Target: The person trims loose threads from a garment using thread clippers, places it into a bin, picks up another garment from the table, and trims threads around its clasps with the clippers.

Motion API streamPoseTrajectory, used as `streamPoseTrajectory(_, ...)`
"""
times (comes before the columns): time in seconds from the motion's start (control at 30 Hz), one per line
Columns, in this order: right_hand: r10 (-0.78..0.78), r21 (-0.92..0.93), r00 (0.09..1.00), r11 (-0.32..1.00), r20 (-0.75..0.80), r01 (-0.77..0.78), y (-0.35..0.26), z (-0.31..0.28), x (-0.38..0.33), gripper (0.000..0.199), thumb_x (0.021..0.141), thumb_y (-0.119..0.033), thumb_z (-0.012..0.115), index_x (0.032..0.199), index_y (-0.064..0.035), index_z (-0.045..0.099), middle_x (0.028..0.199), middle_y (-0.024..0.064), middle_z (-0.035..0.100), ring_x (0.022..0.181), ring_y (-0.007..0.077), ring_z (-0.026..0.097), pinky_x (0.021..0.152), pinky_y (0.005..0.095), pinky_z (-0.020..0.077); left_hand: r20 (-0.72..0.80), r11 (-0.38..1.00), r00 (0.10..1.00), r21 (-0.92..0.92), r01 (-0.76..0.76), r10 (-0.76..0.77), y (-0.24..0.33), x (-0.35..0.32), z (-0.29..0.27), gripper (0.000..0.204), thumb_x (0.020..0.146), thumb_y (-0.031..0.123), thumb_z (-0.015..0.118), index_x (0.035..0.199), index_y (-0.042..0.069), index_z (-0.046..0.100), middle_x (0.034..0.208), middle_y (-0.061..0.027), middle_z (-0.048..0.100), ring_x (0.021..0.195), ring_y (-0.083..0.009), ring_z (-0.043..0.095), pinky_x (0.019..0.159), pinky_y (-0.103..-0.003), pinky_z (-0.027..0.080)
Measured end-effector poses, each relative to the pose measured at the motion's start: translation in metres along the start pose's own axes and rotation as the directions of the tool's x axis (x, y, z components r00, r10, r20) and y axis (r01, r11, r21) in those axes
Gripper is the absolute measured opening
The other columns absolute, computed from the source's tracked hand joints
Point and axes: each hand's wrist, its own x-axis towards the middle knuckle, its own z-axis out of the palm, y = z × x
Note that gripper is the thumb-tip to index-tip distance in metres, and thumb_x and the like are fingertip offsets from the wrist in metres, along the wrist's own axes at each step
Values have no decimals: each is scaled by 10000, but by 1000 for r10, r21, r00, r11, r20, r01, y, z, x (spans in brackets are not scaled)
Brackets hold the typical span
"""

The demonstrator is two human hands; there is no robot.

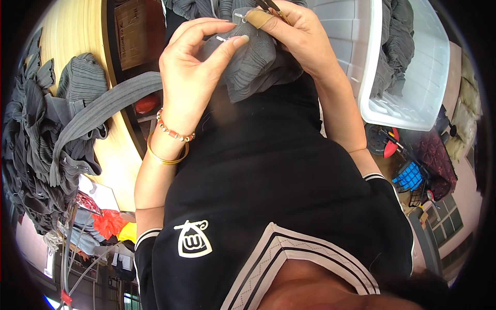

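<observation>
Both wrists bent in over the chest, left hand point(194, 67) pinching the ribbed grey pleated fabric piece point(248, 62) up at 12 o'clock, right hand point(297, 36) gripping a thin dark tool point(273, 8) against it.

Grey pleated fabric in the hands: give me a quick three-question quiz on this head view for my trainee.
1. True or false: the left hand and the right hand both grip the grey pleated fabric.
2. Which wrist wears the bracelets? A: left. B: right. C: neither.
3. Fill in: more grey cloth lies in the white plastic ___ at the upper right.

Key: 1 true; 2 A; 3 bin.
</observation>
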Motion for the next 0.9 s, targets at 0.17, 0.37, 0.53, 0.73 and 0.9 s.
streamPoseTrajectory(0.17,-35,-36,999,999,-3,34,-3,3,-5,136,980,-128,612,899,-22,639,804,-55,598,706,17,512,603,201,418,9,919,989,-369,142,-149,2,-2,1,198,786,-10,791,973,18,731,1072,-59,670,933,-104,643,831,-215,528)
streamPoseTrajectory(0.37,-35,-47,999,998,-14,34,-4,4,-6,137,981,-122,608,903,-14,641,805,-54,601,711,19,517,606,201,421,-18,931,996,-357,80,-92,1,-2,0,165,796,-30,774,950,12,731,1067,-71,671,956,-101,634,854,-226,524)
streamPoseTrajectory(0.53,-29,-69,1000,997,-6,28,-4,5,-5,147,983,-127,605,895,-14,637,800,-58,597,717,14,515,607,199,420,-16,922,996,-378,81,-93,-2,-2,-3,129,822,-18,755,945,12,731,1100,-72,663,976,-102,623,866,-236,507)
streamPoseTrajectory(0.73,-40,-84,999,996,7,40,3,-1,-2,161,988,-142,602,896,-15,641,809,-63,597,725,13,519,613,198,424,58,841,976,-498,211,-211,2,-2,-6,104,867,16,720,969,2,721,1133,-71,660,977,-97,621,878,-230,497)
streamPoseTrajectory(0.9,-26,-23,1000,999,-1,26,5,-2,-2,155,989,-136,599,914,-10,647,816,-58,598,738,19,526,637,194,436,111,771,950,-562,301,-291,3,-1,-10,153,891,55,708,1035,4,716,1117,-72,683,975,-85,625,890,-226,489)
